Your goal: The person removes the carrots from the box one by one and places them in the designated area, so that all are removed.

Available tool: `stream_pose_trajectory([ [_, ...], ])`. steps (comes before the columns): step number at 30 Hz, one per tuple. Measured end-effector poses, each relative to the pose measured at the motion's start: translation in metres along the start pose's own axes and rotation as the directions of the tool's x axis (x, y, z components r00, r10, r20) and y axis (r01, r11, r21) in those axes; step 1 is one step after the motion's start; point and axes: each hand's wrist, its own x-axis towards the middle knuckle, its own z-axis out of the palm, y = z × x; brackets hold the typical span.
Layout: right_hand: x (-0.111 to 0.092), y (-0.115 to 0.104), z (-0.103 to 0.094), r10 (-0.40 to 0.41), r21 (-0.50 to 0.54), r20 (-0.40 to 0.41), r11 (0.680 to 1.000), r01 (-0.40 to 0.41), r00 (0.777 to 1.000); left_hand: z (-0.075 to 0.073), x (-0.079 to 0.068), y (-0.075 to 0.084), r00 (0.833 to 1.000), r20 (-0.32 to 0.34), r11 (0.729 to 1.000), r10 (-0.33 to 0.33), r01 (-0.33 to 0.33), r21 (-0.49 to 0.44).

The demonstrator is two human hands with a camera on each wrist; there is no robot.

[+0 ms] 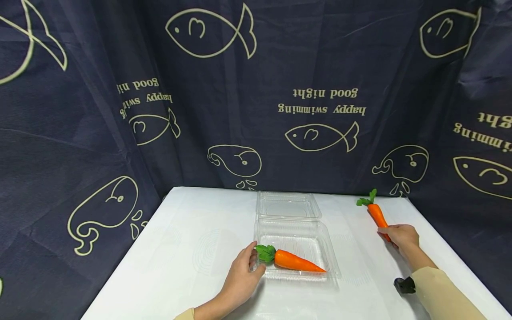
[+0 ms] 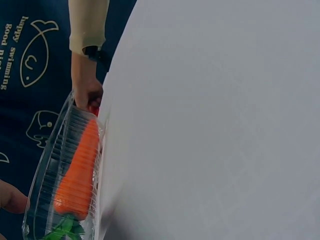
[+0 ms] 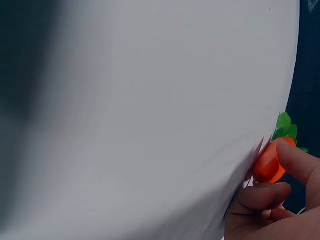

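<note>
An orange carrot [image 1: 298, 261] with green leaves lies in the base of a clear plastic box [image 1: 332, 249], its leafy end to the left. The left hand [image 1: 245, 271] is at the box's left side, thumb and fingers spread at the wall beside the leaves. On the right of the table, a second carrot [image 1: 377, 215] points its leaves toward the back curtain. The right hand [image 1: 402, 238] pinches it near the narrow end; in the right wrist view thumb and fingers meet around this carrot [image 3: 270, 164]. The left wrist view shows the boxed carrot [image 2: 77, 175] through the ribbed wall.
The box's hinged lid [image 1: 288, 206] lies opened flat behind the base. A white table [image 1: 200, 235] carries everything, with a dark curtain [image 1: 224, 102] printed with fish standing behind and at both sides. A black wrist device [image 1: 405, 285] sits at the right sleeve.
</note>
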Motion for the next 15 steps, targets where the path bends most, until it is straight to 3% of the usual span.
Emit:
stream_pose_trajectory([
  [15, -0.0075, -0.0007, -0.0011, -0.050, -0.029, -0.034, 0.998, 0.049, 0.998, 0.0000, 0.0003, 0.0014, 1.000, -0.003, 1.000, -0.001, 0.001, 0.013],
])
